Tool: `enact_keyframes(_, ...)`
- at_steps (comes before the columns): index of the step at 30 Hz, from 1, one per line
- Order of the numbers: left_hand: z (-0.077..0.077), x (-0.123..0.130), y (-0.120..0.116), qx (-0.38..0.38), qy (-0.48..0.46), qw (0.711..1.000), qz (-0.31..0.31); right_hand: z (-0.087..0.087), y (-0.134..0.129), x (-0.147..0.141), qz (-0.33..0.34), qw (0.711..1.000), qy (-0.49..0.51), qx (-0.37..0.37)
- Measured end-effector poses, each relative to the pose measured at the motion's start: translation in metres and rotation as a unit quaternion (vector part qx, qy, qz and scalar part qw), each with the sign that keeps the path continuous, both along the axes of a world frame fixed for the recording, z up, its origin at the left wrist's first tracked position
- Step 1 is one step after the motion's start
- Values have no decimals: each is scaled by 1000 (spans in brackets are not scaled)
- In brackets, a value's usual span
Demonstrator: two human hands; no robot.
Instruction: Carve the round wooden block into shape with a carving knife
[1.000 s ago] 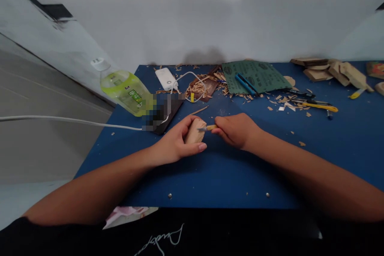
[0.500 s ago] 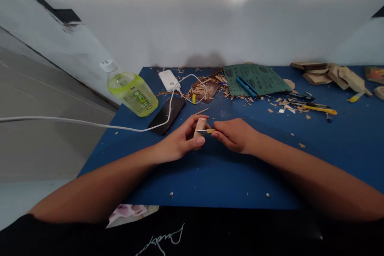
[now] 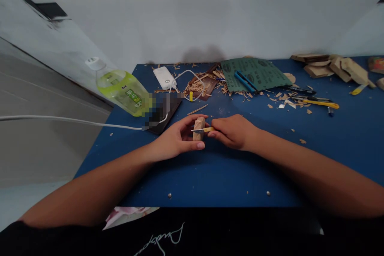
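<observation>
No legible txt: green bottle label (image 3: 133,98), white shirt script (image 3: 161,241), both too blurry.

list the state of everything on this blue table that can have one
wood block, upright, gripped
left hand, curled around the block
small knife, yellow handle, blade at the block
right hand, pinching the knife
plastic bottle, on its side, capped
white power bank, lying flat, cable plugged in
phone, lying flat, partly blurred
green sandpaper sheet, lying flat, blue pens on it
yellow-handled cutter, lying down
</observation>
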State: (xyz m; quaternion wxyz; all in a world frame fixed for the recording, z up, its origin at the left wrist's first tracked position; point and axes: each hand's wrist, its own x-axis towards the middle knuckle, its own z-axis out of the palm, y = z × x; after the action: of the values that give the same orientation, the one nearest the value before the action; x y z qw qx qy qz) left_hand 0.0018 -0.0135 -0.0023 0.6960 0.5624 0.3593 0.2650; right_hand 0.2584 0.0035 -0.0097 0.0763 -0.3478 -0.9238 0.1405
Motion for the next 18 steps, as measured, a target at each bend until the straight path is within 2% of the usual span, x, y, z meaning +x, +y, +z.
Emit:
enact_keyframes(8,1,0,-4,30,48,998,-6,6,-4,-5,-8,995,-94,37)
enact_keyframes(11,1,-2,-2,35,66,997,1,8,4,-3,-28,992,-113,43)
enact_keyframes(13,2,-2,1,27,75,997,7,8,15,3,-86,987,-131,44)
enact_keyframes(15,3,-3,2,14,71,997,1,6,27,12,-185,971,-143,44)
enact_keyframes(16,4,-3,1,6,66,998,-7,5,31,16,-208,968,-129,55)
enact_keyframes(18,5,-3,0,-4,53,998,-22,2,34,22,-208,972,-88,66)
